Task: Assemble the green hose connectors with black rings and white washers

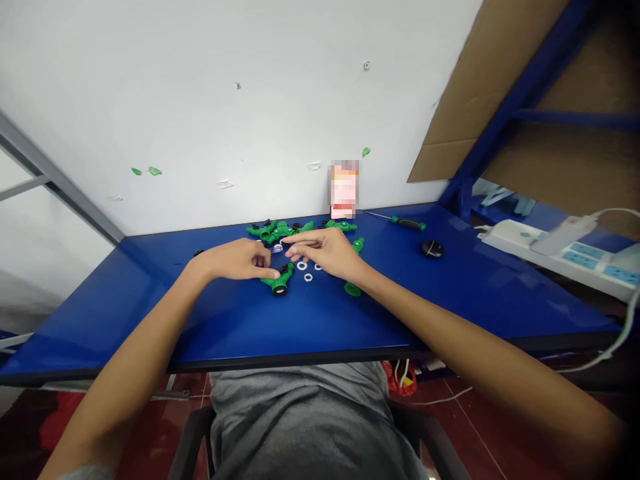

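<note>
My left hand [239, 260] rests on the blue table [150, 313] with its fingers curled, the fingertips touching a green plastic fitting with a black end [279, 280]. My right hand [325, 252] reaches left across the table, fingers stretched out above a few small white rings [305, 270]. Whether its fingertips pinch anything is too small to tell. Another green fitting [353, 288] lies by my right wrist. Several more green fittings [280, 231] lie in a pile just beyond both hands.
A green-handled screwdriver [405, 222] lies at the back right, and a black round object [432, 249] sits near it. A white power strip [560, 253] lies on the right shelf under a blue rack with cardboard. A blurred carton [343, 190] stands against the wall.
</note>
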Demonstrator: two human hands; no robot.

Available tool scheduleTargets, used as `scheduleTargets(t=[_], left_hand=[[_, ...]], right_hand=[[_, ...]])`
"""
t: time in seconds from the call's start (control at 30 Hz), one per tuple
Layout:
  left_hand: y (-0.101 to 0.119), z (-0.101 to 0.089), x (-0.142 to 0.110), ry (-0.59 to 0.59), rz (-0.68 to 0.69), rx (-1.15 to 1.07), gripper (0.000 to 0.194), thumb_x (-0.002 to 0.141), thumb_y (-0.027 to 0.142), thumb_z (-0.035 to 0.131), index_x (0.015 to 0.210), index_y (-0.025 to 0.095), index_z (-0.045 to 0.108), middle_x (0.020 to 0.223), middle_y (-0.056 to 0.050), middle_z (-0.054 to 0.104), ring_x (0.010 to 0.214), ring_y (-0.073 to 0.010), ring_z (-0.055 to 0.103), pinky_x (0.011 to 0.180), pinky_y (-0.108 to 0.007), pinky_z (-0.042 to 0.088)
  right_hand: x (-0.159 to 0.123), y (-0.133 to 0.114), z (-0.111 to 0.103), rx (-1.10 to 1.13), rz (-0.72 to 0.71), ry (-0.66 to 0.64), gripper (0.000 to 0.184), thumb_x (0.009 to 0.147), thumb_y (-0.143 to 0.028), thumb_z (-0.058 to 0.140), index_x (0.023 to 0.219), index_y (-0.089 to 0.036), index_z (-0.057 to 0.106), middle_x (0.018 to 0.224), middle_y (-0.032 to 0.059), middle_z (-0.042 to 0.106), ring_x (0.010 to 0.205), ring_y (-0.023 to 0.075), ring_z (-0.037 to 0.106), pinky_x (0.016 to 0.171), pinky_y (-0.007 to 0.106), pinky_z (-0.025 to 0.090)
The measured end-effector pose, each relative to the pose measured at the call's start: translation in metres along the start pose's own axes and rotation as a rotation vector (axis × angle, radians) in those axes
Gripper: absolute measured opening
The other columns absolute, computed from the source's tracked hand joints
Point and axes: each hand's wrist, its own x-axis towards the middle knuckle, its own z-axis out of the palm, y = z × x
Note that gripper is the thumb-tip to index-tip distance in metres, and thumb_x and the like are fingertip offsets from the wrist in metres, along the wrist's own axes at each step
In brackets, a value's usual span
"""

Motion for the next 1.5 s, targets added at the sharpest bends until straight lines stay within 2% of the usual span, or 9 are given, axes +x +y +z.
scheduleTargets(t=[0.1, 0.23, 0.4, 0.6, 0.77, 0.9, 1.07, 1.23, 1.5], left_hand=[[0.005, 0.0, -0.001, 0.248, 0.106, -0.024, 0.042, 0.1, 0.06, 0.067, 0.092, 0.02, 0.079, 0.086, -0.004, 0.076, 0.073, -0.0174, 0.065, 0.069, -0.027, 0.045], [0.017, 0.005, -0.002, 0.418, 0.259, -0.178, 0.029, 0.101, 0.046, 0.069, 0.11, 0.02, 0.078, 0.096, -0.005, 0.079, 0.077, -0.016, 0.068, 0.072, -0.026, 0.051], [0.021, 0.012, 0.0, 0.343, 0.396, -0.111, 0.017, 0.102, 0.034, 0.069, 0.11, 0.023, 0.08, 0.103, -0.005, 0.08, 0.083, -0.0166, 0.072, 0.078, -0.029, 0.056], [0.017, 0.017, 0.003, 0.401, 0.404, -0.061, 0.014, 0.101, 0.035, 0.072, 0.099, 0.025, 0.082, 0.094, -0.004, 0.082, 0.078, -0.0164, 0.072, 0.077, -0.029, 0.055], [0.01, 0.016, 0.006, 0.416, 0.368, -0.046, 0.014, 0.102, 0.028, 0.068, 0.106, 0.023, 0.081, 0.096, -0.004, 0.082, 0.082, -0.0167, 0.074, 0.081, -0.03, 0.057], [0.005, 0.011, 0.007, 0.463, 0.301, 0.016, 0.022, 0.101, 0.021, 0.062, 0.112, 0.022, 0.081, 0.105, -0.007, 0.081, 0.088, -0.0185, 0.074, 0.085, -0.033, 0.058], [0.004, 0.004, 0.003, 0.305, 0.134, -0.311, 0.018, 0.094, 0.032, 0.078, 0.104, 0.018, 0.083, 0.092, -0.007, 0.084, 0.08, -0.019, 0.078, 0.078, -0.031, 0.064], [0.003, 0.005, 0.001, 0.144, 0.115, -0.465, 0.026, 0.087, 0.037, 0.087, 0.102, 0.016, 0.084, 0.088, -0.008, 0.084, 0.069, -0.0177, 0.078, 0.068, -0.027, 0.064], [0.0, 0.009, 0.007, 0.154, 0.213, -0.29, 0.023, 0.092, 0.04, 0.083, 0.094, 0.018, 0.087, 0.081, -0.005, 0.082, 0.069, -0.0141, 0.072, 0.064, -0.022, 0.054]], right_hand=[[-0.004, -0.004, 0.006, -0.023, -0.057, 0.003, 0.029, 0.098, -0.033, 0.072, 0.124, -0.022, 0.079, 0.097, 0.0071, 0.088, 0.087, 0.025, 0.084, 0.083, 0.044, 0.066], [-0.01, -0.012, 0.008, -0.21, -0.147, -0.035, 0.042, 0.099, -0.023, 0.066, 0.142, -0.025, 0.062, 0.098, 0.0034, 0.087, 0.083, 0.0237, 0.082, 0.078, 0.038, 0.061], [-0.015, -0.017, 0.004, -0.367, -0.208, -0.107, 0.078, 0.095, -0.015, 0.066, 0.167, -0.024, 0.038, 0.088, 0.0004, 0.084, 0.071, 0.0234, 0.075, 0.068, 0.035, 0.051], [-0.012, -0.02, -0.006, -0.488, -0.262, -0.178, 0.082, 0.095, -0.013, 0.06, 0.173, -0.028, 0.036, 0.092, -0.001, 0.084, 0.072, 0.02, 0.071, 0.07, 0.032, 0.048], [-0.009, -0.016, -0.01, -0.465, -0.312, -0.22, 0.073, 0.1, -0.018, 0.062, 0.169, -0.031, 0.043, 0.103, 0.0016, 0.084, 0.085, 0.0218, 0.075, 0.08, 0.035, 0.054], [-0.005, -0.008, -0.019, -0.492, -0.275, -0.21, 0.076, 0.093, -0.031, 0.08, 0.163, -0.027, 0.051, 0.123, 0.0098, 0.079, 0.103, 0.0275, 0.073, 0.091, 0.042, 0.056], [-0.001, 0.0, -0.026, -0.603, -0.293, -0.447, 0.05, 0.096, -0.034, 0.079, 0.144, -0.025, 0.07, 0.138, 0.0121, 0.075, 0.12, 0.0321, 0.066, 0.105, 0.048, 0.049], [0.002, 0.005, -0.015, -0.65, -0.307, -0.493, 0.034, 0.1, -0.036, 0.078, 0.131, -0.023, 0.078, 0.124, 0.0096, 0.081, 0.11, 0.03, 0.062, 0.1, 0.045, 0.045], [0.002, 0.007, -0.01, -0.626, -0.262, -0.5, 0.024, 0.099, -0.037, 0.078, 0.115, -0.019, 0.079, 0.107, 0.009, 0.079, 0.105, 0.028, 0.06, 0.093, 0.04, 0.046]])
